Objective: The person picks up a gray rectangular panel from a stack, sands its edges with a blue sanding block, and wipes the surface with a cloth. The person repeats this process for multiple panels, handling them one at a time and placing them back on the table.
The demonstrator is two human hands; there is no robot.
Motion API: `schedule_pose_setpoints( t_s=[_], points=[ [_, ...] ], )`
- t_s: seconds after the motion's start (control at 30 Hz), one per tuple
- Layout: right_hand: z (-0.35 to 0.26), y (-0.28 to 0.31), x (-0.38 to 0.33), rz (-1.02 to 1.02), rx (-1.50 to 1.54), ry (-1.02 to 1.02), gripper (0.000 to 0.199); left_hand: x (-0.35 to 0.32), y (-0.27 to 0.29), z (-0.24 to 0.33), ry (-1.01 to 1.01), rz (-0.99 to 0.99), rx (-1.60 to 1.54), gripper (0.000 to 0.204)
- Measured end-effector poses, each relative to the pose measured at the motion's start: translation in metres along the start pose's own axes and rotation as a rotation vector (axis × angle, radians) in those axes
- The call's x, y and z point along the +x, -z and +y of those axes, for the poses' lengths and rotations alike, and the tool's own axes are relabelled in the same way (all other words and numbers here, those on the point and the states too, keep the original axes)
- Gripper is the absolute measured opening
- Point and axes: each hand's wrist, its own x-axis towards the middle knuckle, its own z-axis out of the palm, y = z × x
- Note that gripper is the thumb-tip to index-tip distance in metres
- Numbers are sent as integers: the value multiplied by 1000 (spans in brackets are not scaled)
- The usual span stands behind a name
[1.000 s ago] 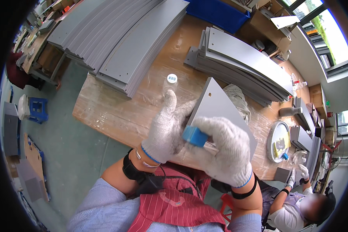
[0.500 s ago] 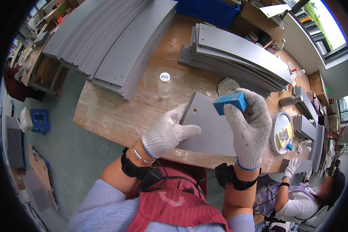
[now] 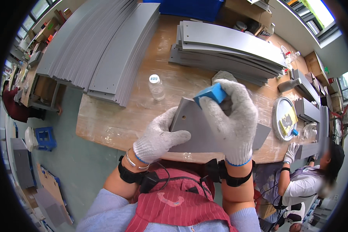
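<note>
My gloved left hand (image 3: 156, 133) grips the left end of a flat grey panel (image 3: 199, 133), its thumb lying on the top face near a small hole. In my gloved right hand (image 3: 236, 120) a small blue block (image 3: 211, 94) is pinched between thumb and fingers. The block is over the panel's far edge; whether it touches cannot be made out. My right hand covers part of the panel, whose other end shows beyond the wrist. A clear bottle with a white cap (image 3: 156, 89) stands past my left hand, and a crumpled whitish cloth (image 3: 223, 75) lies behind my right.
Tall stacks of grey panels (image 3: 118, 58) stand at the far left, another pile (image 3: 232, 42) at the far right. A round lid (image 3: 276, 121) with a yellow sheet lies to the right. Beyond it, a co-worker's gloved hand (image 3: 290, 152) is at a grey panel. The table's left edge borders the floor.
My right hand has carried the blue block left and away from me, closer to the panel's left end. My left hand keeps its grip on the panel. The whole view has shifted slightly.
</note>
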Motion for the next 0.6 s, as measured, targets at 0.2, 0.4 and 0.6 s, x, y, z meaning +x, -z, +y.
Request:
schedule_pose_setpoints(
  t_s=[0.2, 0.4, 0.6],
  points=[
    [25, -1, -9, -22, -162, 84, 29, 4, 4, -8, -37, 94, 98, 64],
    [82, 59, -30, 158, -273, -63, 21, 9, 6, -16, -64, 197, 160, 65],
    [171, 131, -48, 333, -432, -144, 19, 19, 19, -21, -54, 251, 240, 67]
  ],
)
